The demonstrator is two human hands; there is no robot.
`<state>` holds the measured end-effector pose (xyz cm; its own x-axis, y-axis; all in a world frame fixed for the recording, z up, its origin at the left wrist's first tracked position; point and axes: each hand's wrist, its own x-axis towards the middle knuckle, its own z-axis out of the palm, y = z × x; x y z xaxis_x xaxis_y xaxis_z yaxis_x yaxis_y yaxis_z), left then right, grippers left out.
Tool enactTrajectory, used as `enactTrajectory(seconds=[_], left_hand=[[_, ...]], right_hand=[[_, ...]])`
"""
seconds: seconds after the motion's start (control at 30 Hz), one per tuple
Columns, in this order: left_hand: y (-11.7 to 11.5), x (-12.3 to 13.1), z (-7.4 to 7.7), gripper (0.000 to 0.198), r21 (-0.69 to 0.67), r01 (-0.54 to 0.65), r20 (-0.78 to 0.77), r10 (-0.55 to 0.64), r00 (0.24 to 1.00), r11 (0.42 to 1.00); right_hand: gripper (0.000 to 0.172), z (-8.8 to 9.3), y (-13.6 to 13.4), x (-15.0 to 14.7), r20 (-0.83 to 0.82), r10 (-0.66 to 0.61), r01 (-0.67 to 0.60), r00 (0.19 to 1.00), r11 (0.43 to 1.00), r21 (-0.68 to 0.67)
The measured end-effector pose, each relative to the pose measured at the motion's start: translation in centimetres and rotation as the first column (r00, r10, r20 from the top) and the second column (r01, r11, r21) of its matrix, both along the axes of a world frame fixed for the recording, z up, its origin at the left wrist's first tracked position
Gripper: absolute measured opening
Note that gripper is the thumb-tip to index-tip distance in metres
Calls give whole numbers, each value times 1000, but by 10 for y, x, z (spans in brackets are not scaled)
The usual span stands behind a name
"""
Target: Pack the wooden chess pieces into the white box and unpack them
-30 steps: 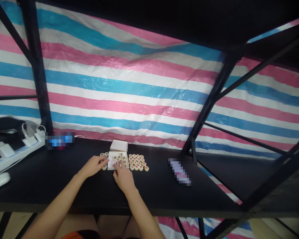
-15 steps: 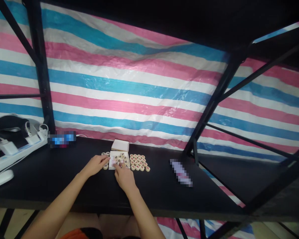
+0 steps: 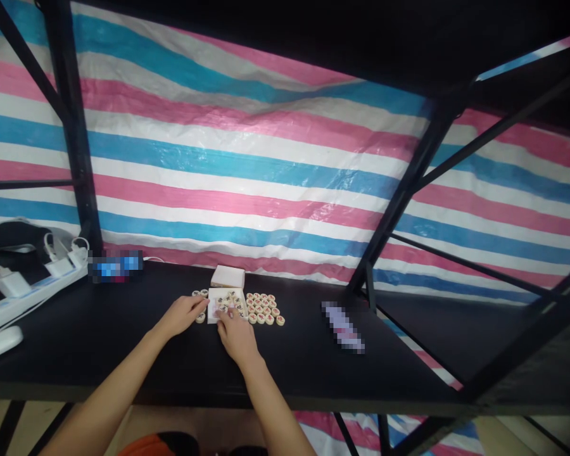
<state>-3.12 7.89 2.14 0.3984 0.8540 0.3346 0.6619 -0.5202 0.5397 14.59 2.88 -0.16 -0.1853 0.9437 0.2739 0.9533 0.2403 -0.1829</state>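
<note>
A shallow white open box [image 3: 213, 294] stands on the black table with loose round xiangqi pieces [image 3: 230, 296] inside, marked in dark characters. My left hand [image 3: 183, 315] rests at its left side, fingers together and fingertips against the left wall, partly covering a few dark-marked pieces [image 3: 200, 318] on the table. Over the front of the box, my right hand [image 3: 237, 334] reaches in with its fingers curled down among the pieces, closed at one of them; the fingertips are partly hidden. To the right, red-marked pieces [image 3: 265, 310] lie in neat rows.
The white box lid [image 3: 228, 277] sits just behind the box. A blurred-out object [image 3: 342, 327] lies to the right. At far left are a power strip [image 3: 33, 294] with chargers, a white case [image 3: 0, 343] and a pixelated device [image 3: 116, 266]. Black metal posts [image 3: 78, 158] frame the striped sheet [image 3: 237, 152].
The view has shifted slightly. Both hands stay almost in place; the right fingers have moved a little among the pieces in the box.
</note>
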Motion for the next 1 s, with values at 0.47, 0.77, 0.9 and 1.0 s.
enactTrajectory(seconds=[0.47,0.77,0.9,1.0], left_hand=[[4,5,-7,32,-149,134,287,-87,954,980],[12,-12,-5,30,59,-81,127,73,989,995],[19,-32,-3,30,104,-279,36,277,960,955],[26,-43,-8,29,1,-414,-73,413,908,910]], right_hand=[[49,6,-12,2,-68,257,-244,964,957,156],[37,-1,-6,5,-138,176,-162,975,981,107],[33,-4,-2,5,-108,111,-105,988,993,57],[32,-4,-2,4,-98,94,-91,991,995,41]])
